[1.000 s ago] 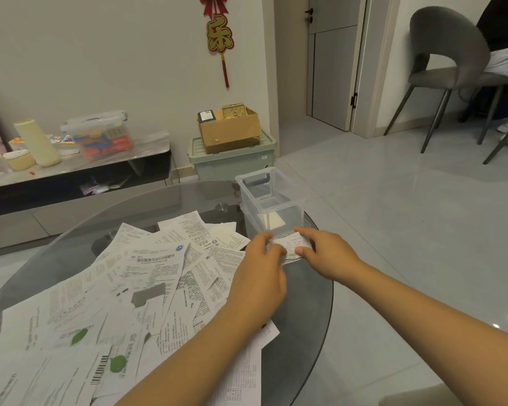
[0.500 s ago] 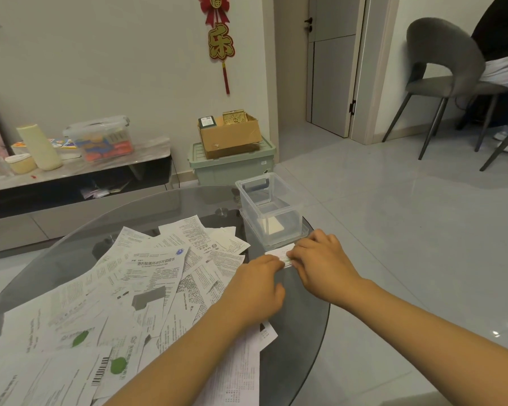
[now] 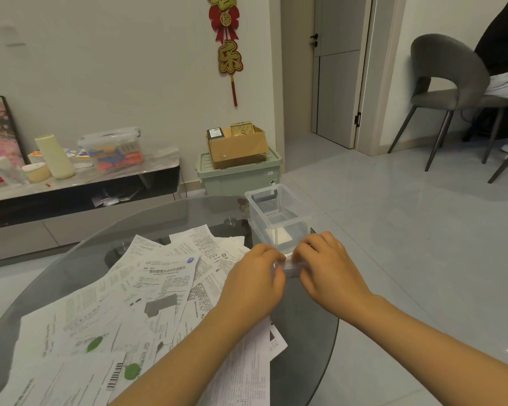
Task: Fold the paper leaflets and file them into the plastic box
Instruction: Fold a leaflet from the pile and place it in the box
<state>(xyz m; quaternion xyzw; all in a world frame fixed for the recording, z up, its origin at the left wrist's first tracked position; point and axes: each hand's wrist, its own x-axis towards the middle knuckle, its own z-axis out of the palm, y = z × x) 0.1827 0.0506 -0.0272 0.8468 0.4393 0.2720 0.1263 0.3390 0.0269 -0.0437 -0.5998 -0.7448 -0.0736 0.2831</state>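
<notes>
Paper: one small folded leaflet (image 3: 289,263) is pinched between left hand (image 3: 254,278) and right hand (image 3: 327,266), just at 6 o'clock of the plastic box (image 3: 288,222). One sheet appears filed; many unfolded leaflets (image 3: 115,312) remain at 9 o'clock.

White leaflets (image 3: 165,276) with black print and green blobs, smoky grey glass tabletop (image 3: 305,323), clear plastic box (image 3: 276,212), red-gold wall ornament (image 3: 228,48), grey chair (image 3: 449,83).

The plastic box (image 3: 277,218) stands open-topped just beyond both hands; loose leaflets (image 3: 135,303) crowd the table's left.
</notes>
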